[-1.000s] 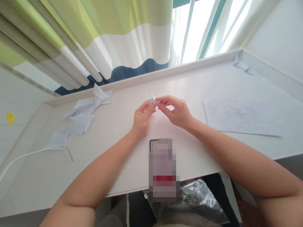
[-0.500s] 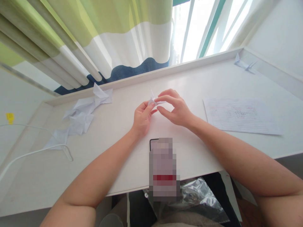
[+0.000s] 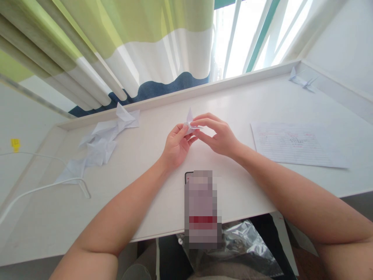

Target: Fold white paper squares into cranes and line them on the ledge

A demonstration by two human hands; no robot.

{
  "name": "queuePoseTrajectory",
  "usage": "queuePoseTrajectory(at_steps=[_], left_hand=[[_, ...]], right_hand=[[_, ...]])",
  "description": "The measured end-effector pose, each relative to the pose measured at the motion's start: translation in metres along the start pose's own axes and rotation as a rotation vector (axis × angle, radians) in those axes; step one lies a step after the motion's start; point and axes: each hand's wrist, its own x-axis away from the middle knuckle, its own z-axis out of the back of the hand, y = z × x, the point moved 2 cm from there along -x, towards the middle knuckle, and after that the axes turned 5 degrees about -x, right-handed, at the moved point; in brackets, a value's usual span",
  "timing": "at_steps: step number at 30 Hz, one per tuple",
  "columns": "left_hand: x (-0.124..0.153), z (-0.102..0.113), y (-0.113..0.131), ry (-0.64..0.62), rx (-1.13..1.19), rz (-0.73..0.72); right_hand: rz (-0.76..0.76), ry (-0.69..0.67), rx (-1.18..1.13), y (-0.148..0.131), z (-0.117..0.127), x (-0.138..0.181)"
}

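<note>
1. One small folded white paper piece [image 3: 190, 115] sits between both hands, above the middle of the desk [image 3: 145, 194]; one point stands up, another juts rightward.
2. Left hand [image 3: 175, 144]: closed on the piece, thumb on the near side, fingers behind.
3. Right hand [image 3: 220, 136]: thumb and forefinger pinch about the rightward point; other fingers curled.
4. Just below the hands: a phone [image 3: 188, 175], mostly pixelated, screen unreadable.
5. Left: a loose row of folded white papers [image 3: 100, 131], overlapping; white cable [image 3: 62, 181] near its lower end.
6. Right: lined sheet [image 3: 297, 144] with writing, too small to read.
7. Far right corner: more folded paper [image 3: 297, 80], pointed.
8. Behind: green, white and blue curtain [image 3: 163, 42] beside a bright window [image 3: 236, 35].
</note>
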Motion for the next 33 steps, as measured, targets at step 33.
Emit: queuePoseTrajectory(at_steps=[33], left_hand=[[-0.0019,0.0011,-0.0041,0.127,-0.195,-0.132]], right_hand=[[-0.139,0.037,-0.083,0.0018,0.0039,0.0014]])
